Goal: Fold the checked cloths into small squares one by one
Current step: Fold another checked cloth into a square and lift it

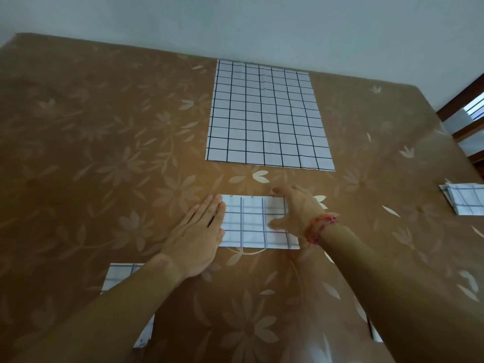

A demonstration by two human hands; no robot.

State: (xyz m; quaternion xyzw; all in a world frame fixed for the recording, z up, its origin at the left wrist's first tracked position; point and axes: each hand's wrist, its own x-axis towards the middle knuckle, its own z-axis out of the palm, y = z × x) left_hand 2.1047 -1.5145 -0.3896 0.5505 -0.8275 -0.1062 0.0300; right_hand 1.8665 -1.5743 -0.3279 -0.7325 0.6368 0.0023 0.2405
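Observation:
A white checked cloth (252, 222), folded into a short rectangle, lies on the brown flowered table cover (104, 153) in front of me. My left hand (201, 231) lies flat with its fingers together, the fingertips on the cloth's left edge. My right hand (296, 210), with a red cord at the wrist, rests spread on the cloth's right end, thumb on the fabric. A larger unfolded checked cloth (267, 116) lies flat farther back, apart from both hands.
A folded checked cloth (465, 201) sits at the right edge of the table. Another checked cloth (119, 276) lies under my left forearm at the near left. A pale wall runs behind the table; wooden furniture (468, 119) stands at the far right.

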